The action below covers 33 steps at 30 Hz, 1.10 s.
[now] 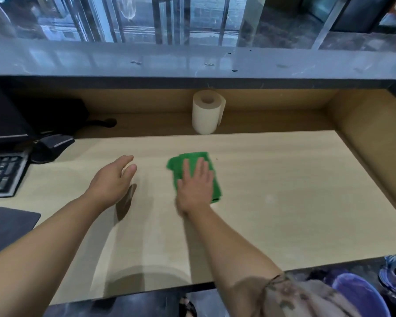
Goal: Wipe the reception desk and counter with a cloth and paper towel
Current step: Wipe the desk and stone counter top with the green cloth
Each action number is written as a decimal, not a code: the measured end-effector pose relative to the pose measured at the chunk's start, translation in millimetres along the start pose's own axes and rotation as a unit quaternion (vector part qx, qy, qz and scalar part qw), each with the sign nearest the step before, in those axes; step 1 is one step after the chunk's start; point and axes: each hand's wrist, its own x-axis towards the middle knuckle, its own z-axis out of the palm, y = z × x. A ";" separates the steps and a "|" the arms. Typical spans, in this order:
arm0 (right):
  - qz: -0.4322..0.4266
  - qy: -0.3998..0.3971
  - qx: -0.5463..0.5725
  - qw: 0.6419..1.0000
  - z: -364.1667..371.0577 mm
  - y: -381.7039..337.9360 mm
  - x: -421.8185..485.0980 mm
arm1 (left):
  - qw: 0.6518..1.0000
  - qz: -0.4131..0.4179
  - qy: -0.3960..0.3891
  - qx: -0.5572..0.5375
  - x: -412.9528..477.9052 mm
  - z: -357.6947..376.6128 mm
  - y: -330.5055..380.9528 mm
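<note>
A black keyboard (pixel 2 173) lies at nine o'clock, with a dark monitor (pixel 2 115) behind it at ten and a black wedge-shaped device (pixel 53 147) just to the keyboard's right. A dark grey mat (pixel 7 227) sits at eight o'clock. A purple basin (pixel 359 294) shows low at five o'clock.

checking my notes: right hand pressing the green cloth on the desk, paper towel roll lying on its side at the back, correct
No: the head view shows the paper towel roll standing upright at the back. The right hand does press the green cloth on the desk.
</note>
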 end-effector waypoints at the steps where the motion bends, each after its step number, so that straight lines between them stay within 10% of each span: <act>1: -0.044 -0.011 0.004 0.999 2.9 -17.9 -4.1 | 1.000 -0.002 0.004 0.002 2.6 -1.0 -0.3; 6: -0.151 -0.023 0.011 0.988 -7.1 25.7 7.5 | 1.000 -0.012 0.010 0.001 16.9 -4.2 0.4; 16: 0.190 -0.007 0.035 0.981 -38.6 156.4 75.0 | 1.000 -0.022 0.009 -0.010 32.3 -5.0 -0.1; 27: -0.220 -0.046 -0.006 0.974 -15.3 -14.3 60.8 | 0.999 -0.031 0.030 -0.001 48.7 -16.9 -7.2; 33: -0.014 0.026 -0.003 1.000 -31.1 139.7 70.7 | 0.998 -0.045 0.039 -0.024 47.2 -21.9 -16.5</act>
